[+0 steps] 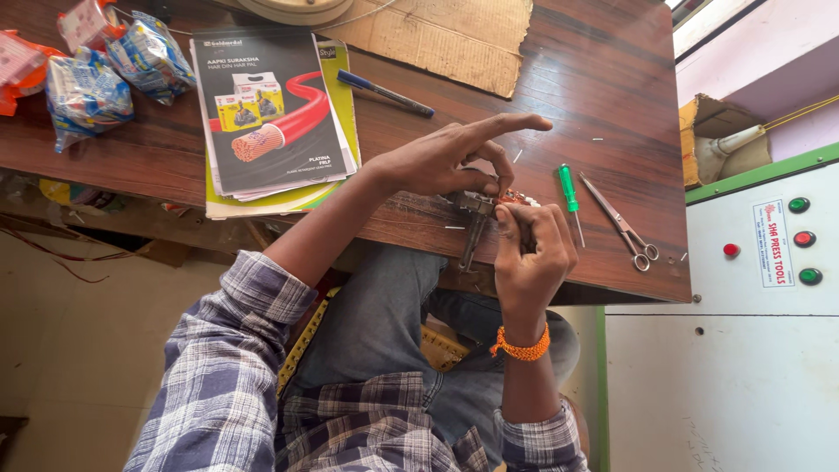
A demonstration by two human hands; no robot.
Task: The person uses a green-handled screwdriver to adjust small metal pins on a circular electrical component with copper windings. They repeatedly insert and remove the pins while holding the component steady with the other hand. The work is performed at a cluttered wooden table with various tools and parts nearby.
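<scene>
Checked sleeves are seen nearest; beyond, a wooden table [612, 79] bears a catalogue [271, 114]. At its near edge, pliers [474, 225] are pinched by the left hand [446, 160], a small part [516, 199] gripped by the right hand [531, 258].

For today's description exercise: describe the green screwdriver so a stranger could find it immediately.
Start at the wooden table and find the right hand. Just beyond it lies the screwdriver, beside the scissors. Only it has a green handle.
</scene>
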